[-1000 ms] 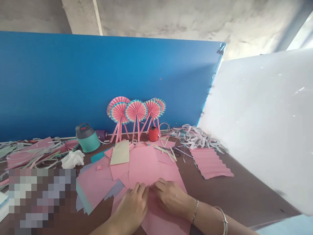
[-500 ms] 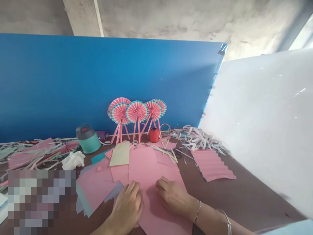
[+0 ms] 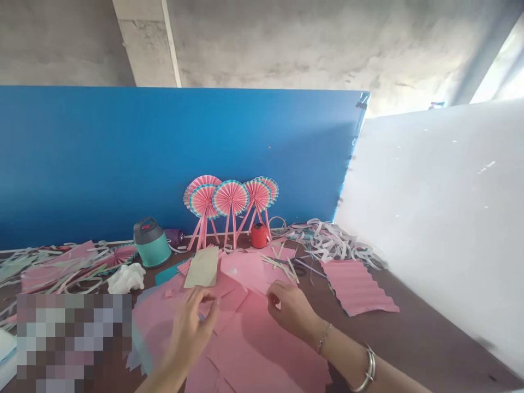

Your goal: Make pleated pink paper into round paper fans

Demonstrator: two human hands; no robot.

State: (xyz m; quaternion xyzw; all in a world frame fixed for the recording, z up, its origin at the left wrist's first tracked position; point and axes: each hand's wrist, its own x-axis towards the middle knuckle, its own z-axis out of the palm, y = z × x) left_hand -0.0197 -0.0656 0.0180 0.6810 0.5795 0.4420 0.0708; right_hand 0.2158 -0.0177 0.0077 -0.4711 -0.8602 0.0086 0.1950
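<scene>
left hand (image 3: 190, 330) open and empty above loose pink paper sheets (image 3: 262, 349); right hand (image 3: 290, 308) curled just over them, cannot tell if grasping

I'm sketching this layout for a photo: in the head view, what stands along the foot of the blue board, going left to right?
teal flask with grey lid, purple object, pink paper fans on sticks, red spool, tangle of pale paper strips

Paper fans (image 3: 230, 199) stand behind the scattered sheets (image 3: 241, 270), with a flask (image 3: 152, 243) to their left.
</scene>
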